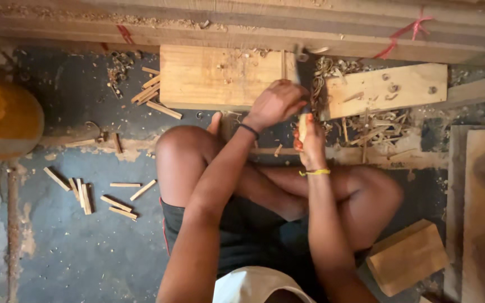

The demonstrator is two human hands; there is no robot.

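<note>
Wooden stick (303, 127), light, stiff and likely splintery, stands gripped low in right hand's (312, 147) closed fingers; left hand (276, 102) fists a tool handle above.

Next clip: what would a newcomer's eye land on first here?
The two hands at centre: the left hand grips a dark tool over a small wood piece held upright in the right hand. Just beyond lie two pale boards, with curled shavings heaped by the right one. Cut sticks scatter the grey floor at left.
</note>
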